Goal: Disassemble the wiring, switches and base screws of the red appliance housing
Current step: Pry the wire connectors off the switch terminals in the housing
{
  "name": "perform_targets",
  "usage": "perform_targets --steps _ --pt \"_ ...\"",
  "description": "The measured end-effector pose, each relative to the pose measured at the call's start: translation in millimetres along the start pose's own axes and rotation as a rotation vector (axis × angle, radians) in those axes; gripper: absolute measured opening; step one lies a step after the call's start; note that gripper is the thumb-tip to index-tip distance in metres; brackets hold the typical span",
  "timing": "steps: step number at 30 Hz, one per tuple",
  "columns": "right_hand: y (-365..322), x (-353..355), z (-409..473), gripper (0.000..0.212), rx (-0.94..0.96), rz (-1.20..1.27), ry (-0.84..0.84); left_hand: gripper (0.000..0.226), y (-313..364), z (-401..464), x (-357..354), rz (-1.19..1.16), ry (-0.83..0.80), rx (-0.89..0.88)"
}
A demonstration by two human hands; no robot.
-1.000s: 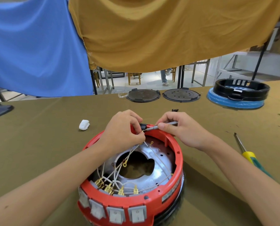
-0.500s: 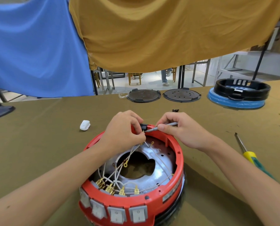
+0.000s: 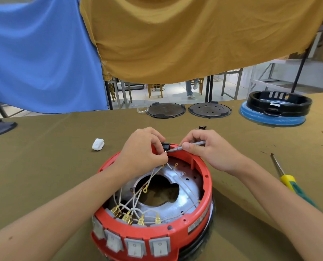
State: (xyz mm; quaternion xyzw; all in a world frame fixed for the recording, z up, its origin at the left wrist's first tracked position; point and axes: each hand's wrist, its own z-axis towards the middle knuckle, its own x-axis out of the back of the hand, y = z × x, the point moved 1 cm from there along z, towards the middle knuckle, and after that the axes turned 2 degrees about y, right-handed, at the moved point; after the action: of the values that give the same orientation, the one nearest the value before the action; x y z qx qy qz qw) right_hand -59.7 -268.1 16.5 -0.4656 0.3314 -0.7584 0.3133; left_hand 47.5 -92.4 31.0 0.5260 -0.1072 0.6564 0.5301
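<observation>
The round red appliance housing (image 3: 204, 187) stands open side up on the table before me. Inside lie a silver metal plate (image 3: 183, 204) and white wires (image 3: 130, 202) with brass terminals. Several grey rocker switches (image 3: 136, 246) line its near wall. My left hand (image 3: 141, 151) pinches the wire ends at a small black part (image 3: 166, 146) on the far rim. My right hand (image 3: 211, 149) holds a thin grey screwdriver (image 3: 192, 145), its tip against that black part.
A yellow-and-green screwdriver (image 3: 286, 179) lies right of the housing. A white lump (image 3: 98, 144) sits to the left. Two dark round plates (image 3: 166, 110) (image 3: 210, 110) and a black ring on a blue base (image 3: 275, 108) stand at the far edge. A small black clip (image 3: 202, 127) lies behind my hands.
None of the hands or the housing has visibly moved; the screwdriver tip stays at the black part.
</observation>
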Motion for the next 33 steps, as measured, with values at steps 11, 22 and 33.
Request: perform_targets --steps 11,22,33 --pt "5 3 1 0.014 -0.021 0.060 -0.040 0.026 -1 -1 1 -0.017 0.002 0.002" --pt "12 3 3 0.024 -0.139 0.344 0.043 0.020 -10 1 5 -0.392 0.040 0.200" --pt "2 5 2 0.029 -0.210 0.734 0.066 0.017 -11 5 11 -0.498 0.004 0.248"
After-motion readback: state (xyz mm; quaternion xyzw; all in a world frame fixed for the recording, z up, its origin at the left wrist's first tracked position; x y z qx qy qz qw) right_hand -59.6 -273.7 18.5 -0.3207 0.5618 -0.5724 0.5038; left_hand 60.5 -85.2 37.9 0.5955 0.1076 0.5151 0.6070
